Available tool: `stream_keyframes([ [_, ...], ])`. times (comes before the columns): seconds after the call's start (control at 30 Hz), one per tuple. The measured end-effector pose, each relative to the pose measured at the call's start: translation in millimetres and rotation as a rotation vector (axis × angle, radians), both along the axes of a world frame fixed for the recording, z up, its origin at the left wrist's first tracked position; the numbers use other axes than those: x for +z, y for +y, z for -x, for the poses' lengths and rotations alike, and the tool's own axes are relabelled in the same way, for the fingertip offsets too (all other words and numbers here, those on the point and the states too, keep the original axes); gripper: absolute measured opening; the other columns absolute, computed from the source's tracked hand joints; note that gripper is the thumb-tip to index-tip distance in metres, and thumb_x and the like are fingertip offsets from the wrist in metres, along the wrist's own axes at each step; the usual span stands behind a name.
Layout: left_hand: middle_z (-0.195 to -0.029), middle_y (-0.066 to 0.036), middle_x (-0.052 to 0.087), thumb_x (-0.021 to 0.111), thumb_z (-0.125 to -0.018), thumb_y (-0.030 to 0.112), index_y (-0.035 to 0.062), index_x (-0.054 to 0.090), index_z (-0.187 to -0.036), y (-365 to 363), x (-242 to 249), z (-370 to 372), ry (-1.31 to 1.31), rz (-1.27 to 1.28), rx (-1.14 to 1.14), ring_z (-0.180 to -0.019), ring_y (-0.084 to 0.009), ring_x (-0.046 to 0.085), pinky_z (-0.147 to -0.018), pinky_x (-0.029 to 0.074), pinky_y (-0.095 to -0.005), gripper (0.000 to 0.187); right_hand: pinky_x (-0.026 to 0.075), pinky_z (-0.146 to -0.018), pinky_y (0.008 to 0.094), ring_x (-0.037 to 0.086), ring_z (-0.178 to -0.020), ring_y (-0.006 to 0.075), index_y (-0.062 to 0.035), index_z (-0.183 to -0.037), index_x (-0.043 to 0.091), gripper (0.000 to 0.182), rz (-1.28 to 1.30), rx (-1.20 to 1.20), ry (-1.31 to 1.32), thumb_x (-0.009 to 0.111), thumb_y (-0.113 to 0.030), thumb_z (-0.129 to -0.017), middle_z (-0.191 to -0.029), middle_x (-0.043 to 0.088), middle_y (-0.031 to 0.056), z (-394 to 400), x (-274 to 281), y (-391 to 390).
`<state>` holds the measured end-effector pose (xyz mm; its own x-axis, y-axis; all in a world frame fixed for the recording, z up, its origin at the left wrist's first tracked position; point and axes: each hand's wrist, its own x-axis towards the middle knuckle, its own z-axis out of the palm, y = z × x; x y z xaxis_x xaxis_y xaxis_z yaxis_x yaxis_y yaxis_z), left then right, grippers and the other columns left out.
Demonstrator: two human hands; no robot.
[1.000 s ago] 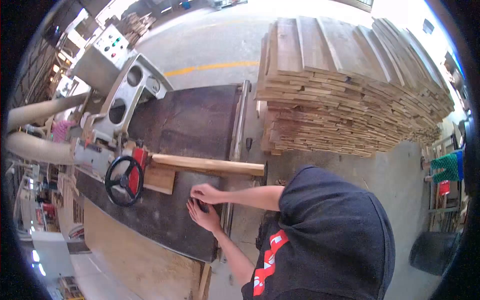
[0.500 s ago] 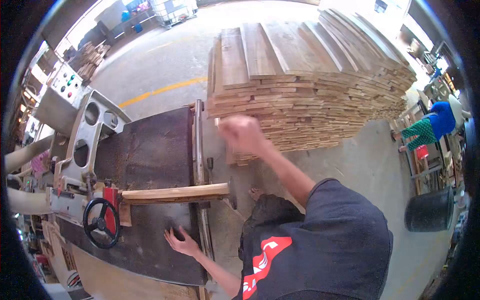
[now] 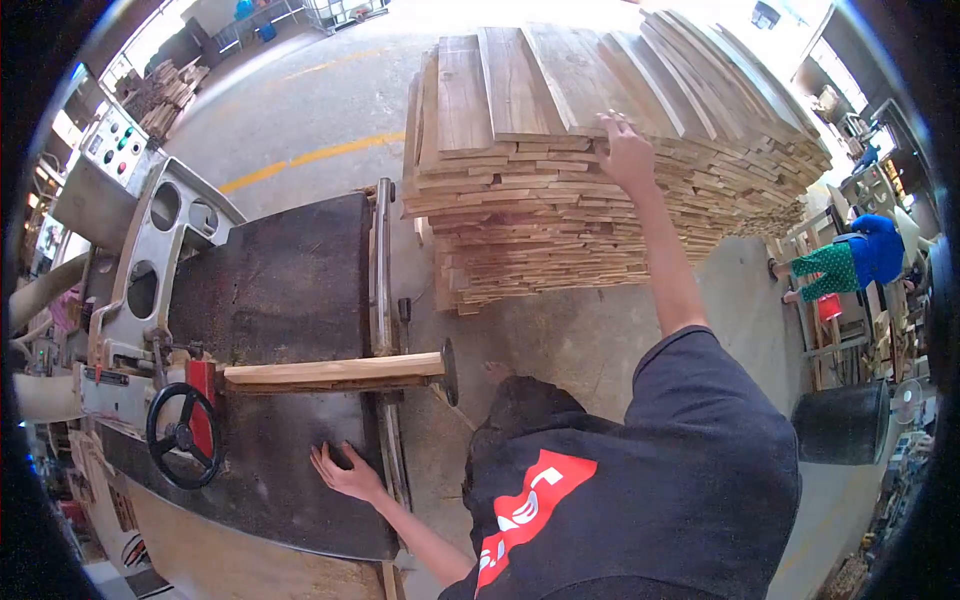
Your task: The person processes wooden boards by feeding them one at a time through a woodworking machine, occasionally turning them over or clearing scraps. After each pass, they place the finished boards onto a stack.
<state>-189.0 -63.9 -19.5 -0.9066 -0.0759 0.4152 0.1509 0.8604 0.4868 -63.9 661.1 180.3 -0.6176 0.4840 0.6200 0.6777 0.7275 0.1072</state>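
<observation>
My left hand (image 3: 347,473) rests on the black machine table (image 3: 290,450) with its fingers apart and nothing in them. Across that table runs a wooden fence strip (image 3: 330,371), next to a black handwheel (image 3: 183,436). Over at the stack, my right hand (image 3: 627,152) reaches to the near end of a wide wooden board (image 3: 590,75). Its fingers stretch out over the board's end, seemingly touching it, and are not closed round it. More boards lie side by side on top of the tall pile of planks (image 3: 560,210).
A control panel (image 3: 113,150) with coloured buttons stands on the machine's left. Along the table's edge runs a metal rail (image 3: 383,270). At the far right a person in a blue top (image 3: 878,250) bends over near a dark bin (image 3: 842,422).
My right hand has swung to the right and away from me, from beside the pile's left corner to the board's end. My left hand stays on the machine table.
</observation>
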Motion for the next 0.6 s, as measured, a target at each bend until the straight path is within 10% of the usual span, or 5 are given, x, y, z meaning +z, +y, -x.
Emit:
stream_keyframes([
  [0.17, -0.151, -0.020, 0.060, 0.068, -0.102, 0.040, 0.0007, 0.069, -0.131, 2, 5, -2, -0.007, 0.009, -0.002, -0.145, -0.0395, 0.050, -0.119, 0.040, -0.0547, 0.048, 0.046, -0.116, 0.0489, 0.050, -0.148, 0.0312, -0.0142, -0.156, 0.050, 0.072, 0.058, -0.040, -0.193, 0.075, -0.023, -0.089, -0.162, 0.050, 0.0157, 17, 11, -4],
  [0.6, -0.149, -0.023, 0.060, 0.073, -0.099, 0.036, -0.0015, 0.070, -0.126, 1, 4, 0, 0.050, -0.004, -0.030, -0.142, -0.0431, 0.052, -0.118, 0.041, -0.0559, 0.046, 0.060, -0.089, 0.0499, 0.073, -0.103, 0.0449, 0.0088, -0.115, 0.064, 0.037, 0.171, 0.203, -0.382, 0.065, 0.010, -0.078, -0.104, 0.072, 0.0292, 47, 39, 24],
])
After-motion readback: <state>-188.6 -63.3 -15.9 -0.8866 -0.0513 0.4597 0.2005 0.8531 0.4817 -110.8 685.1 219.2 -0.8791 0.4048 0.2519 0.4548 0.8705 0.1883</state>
